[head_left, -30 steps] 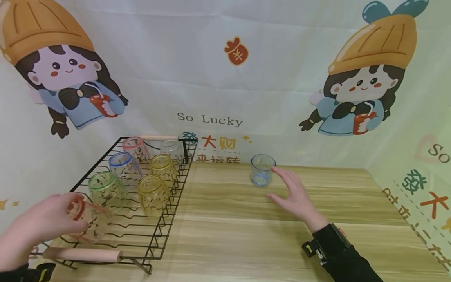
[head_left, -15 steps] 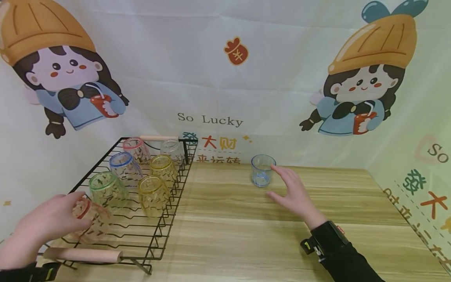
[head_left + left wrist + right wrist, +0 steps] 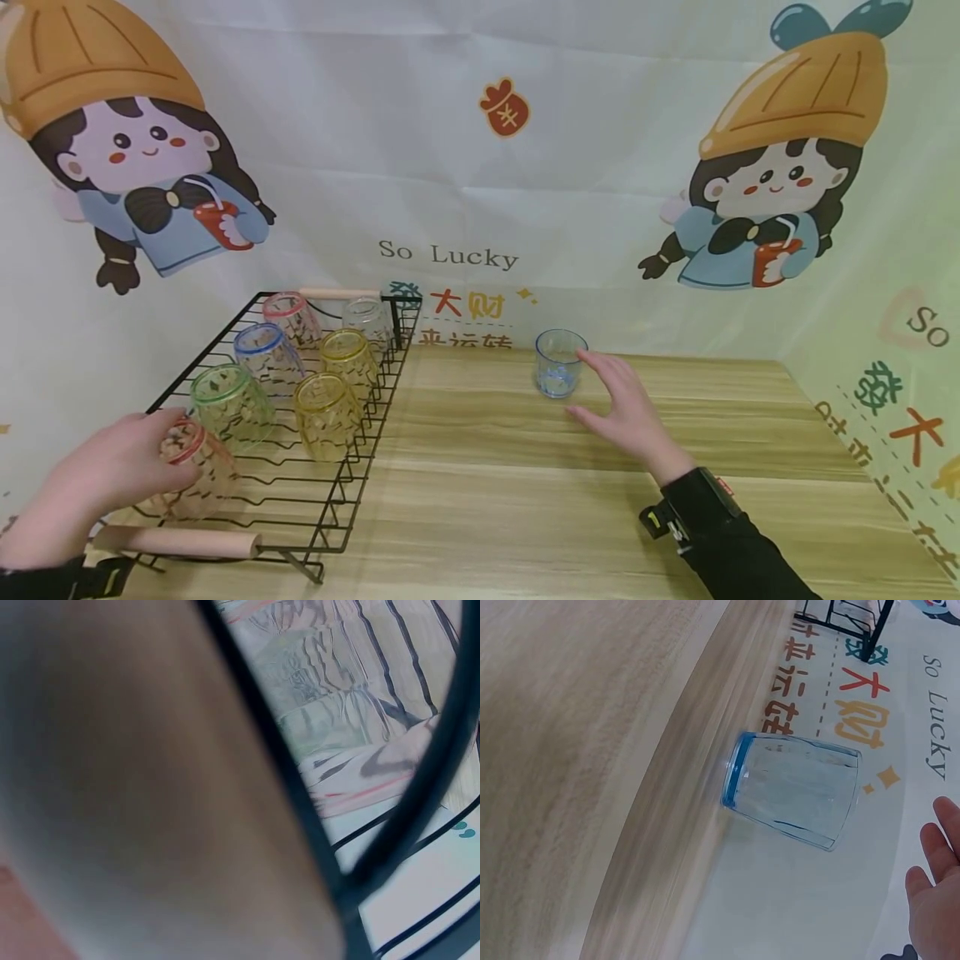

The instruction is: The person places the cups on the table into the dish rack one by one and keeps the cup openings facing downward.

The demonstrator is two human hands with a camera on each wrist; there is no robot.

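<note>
At the near left of the black wire rack (image 3: 330,517), my left hand (image 3: 120,467) grips a clear glass with a red ring (image 3: 206,471), thumb and fingers round its upper end. The ringed end faces up and the lower end is at the wires. In the left wrist view a blurred beige shape covers much of the frame, with the glass (image 3: 371,769) behind dark wires. My right hand (image 3: 626,408) holds nothing; its fingers and thumb are spread beside a blue-tinted glass (image 3: 557,367) on the table. In the right wrist view, a gap shows between that glass (image 3: 795,791) and the hand (image 3: 937,877).
Several more glasses stand on the rack: green (image 3: 232,408), blue (image 3: 266,358), pink (image 3: 292,321), two yellow, and a clear one (image 3: 366,321). A wooden handle (image 3: 180,542) crosses the rack's near end. A printed cloth (image 3: 465,183) hangs behind the wooden table (image 3: 525,517).
My left hand has shifted slightly right with the red-ringed glass, which has come less tilted on the rack. My right hand and the blue-tinted glass have hardly moved.
</note>
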